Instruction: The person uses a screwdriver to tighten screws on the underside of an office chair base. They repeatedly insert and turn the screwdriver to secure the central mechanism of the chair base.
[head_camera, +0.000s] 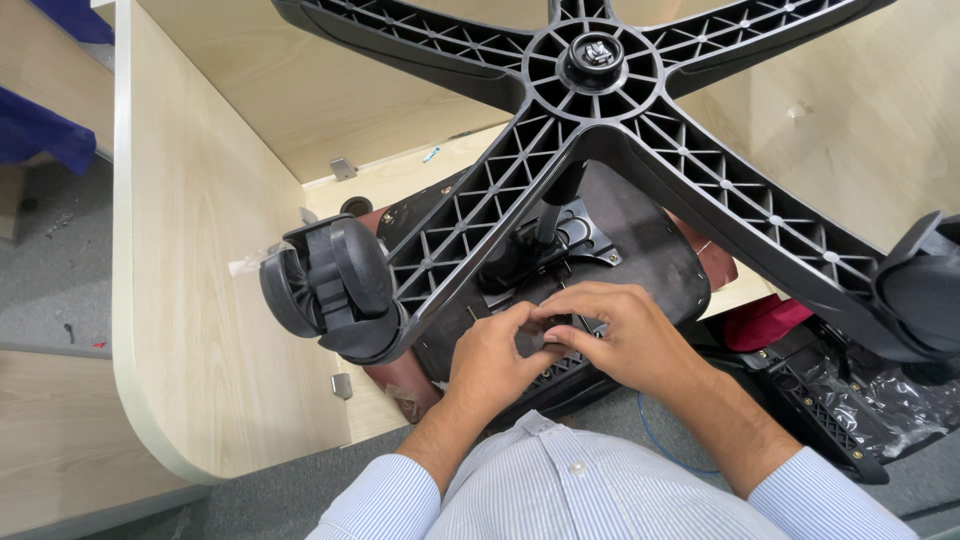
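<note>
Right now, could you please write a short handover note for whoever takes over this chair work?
Left hand and right hand: both pinching a small dark knob on the seat underside.
Chair lies upside down; the star base is on its column, with a caster at left and another caster at right.
Whether the knob is tight cannot be told; check it.

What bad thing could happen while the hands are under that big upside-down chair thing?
The star-shaped chair base hangs right above both hands; if it tipped, it might hit them. The left hand and right hand pinch a small dark knob beside the metal plate, so fingers could get nipped, or the knob might drop.
</note>
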